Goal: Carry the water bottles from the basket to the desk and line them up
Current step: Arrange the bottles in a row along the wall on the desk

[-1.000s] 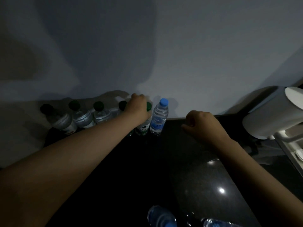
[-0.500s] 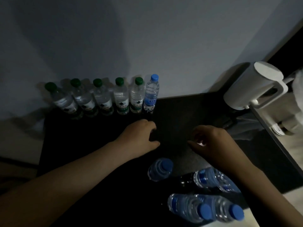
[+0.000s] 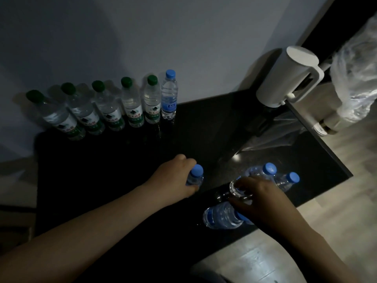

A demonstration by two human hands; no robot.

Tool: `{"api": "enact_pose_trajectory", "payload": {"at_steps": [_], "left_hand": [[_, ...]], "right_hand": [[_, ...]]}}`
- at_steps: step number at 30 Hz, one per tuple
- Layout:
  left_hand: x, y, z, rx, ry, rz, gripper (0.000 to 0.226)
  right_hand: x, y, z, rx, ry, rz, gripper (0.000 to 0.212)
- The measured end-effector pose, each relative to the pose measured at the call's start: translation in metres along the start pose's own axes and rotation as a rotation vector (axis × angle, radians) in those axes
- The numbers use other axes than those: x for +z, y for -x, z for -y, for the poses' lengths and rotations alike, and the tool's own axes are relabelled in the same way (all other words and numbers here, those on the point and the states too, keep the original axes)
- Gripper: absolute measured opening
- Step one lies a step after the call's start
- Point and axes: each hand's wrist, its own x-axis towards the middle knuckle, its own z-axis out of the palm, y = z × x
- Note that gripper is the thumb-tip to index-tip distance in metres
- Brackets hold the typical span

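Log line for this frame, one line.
left hand grips blue-cap bottle | right hand grips lying bottle | row by wall: six standing

Both forearms extended, left hand (image 3: 175, 180) gripping upright bottle (image 3: 196, 177), right hand (image 3: 263, 199) curled over lying bottle (image 3: 234, 188)

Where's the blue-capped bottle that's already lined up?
In the head view, the blue-capped bottle stands upright at the row's right end against the wall, beside a green-capped bottle, with the white kettle farther right.
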Motion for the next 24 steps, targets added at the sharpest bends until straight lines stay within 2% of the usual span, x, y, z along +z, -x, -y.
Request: {"api": "enact_pose_trajectory", "payload": {"at_steps": [4, 11, 19, 24], "left_hand": [[0.003, -0.006, -0.002, 0.044, -0.013, -0.031, 0.049], [0.005, -0.014, -0.005, 0.062, 0.011, -0.068, 0.025], [-0.011, -0.020, 0.011, 0.029, 0.094, -0.057, 0.020], [-0.026, -0.020, 0.023, -0.003, 0.111, -0.086, 0.023]], "right_hand": [[0.010, 0.011, -0.005, 0.038, 0.001, 0.045, 0.038], [0.026, 0.007, -0.014, 0.072, -0.020, 0.122, 0.033], [0.008, -0.009, -0.010, 0.012, -0.055, 0.047, 0.016], [-0.020, -0.033, -0.006, -0.005, -0.064, 0.007, 0.020]]}}
